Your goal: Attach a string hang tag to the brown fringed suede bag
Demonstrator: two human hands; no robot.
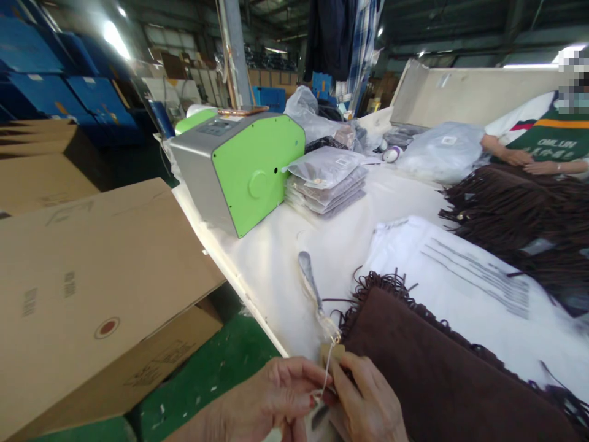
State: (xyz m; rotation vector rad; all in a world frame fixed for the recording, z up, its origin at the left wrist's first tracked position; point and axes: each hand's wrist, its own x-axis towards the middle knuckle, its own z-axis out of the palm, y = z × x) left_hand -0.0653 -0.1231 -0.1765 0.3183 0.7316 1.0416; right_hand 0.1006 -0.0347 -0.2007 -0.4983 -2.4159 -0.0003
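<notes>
My left hand [276, 390] is closed, its thumb and fingers pinching a thin white string [328, 366] low in the view. Close beside it, my right hand [370, 399] has its fingers closed on a small tan tag [332, 352], with the string running across it. Some of what lies under the fingers is hidden. A dark brown fringed cloth [427, 350] lies folded just right of my hands. Beyond the tag, a narrow grey and whitish bundle [309, 276] rests on the pale table cover [271, 270].
A green and grey machine [257, 172] stands at the back left of the table, beside a stack of plastic-bagged goods [329, 178]. Cardboard boxes [92, 270] flank the left edge. A printed white bag [460, 264] lies behind the cloth. Another person's hands [529, 162] touch brown fringe opposite.
</notes>
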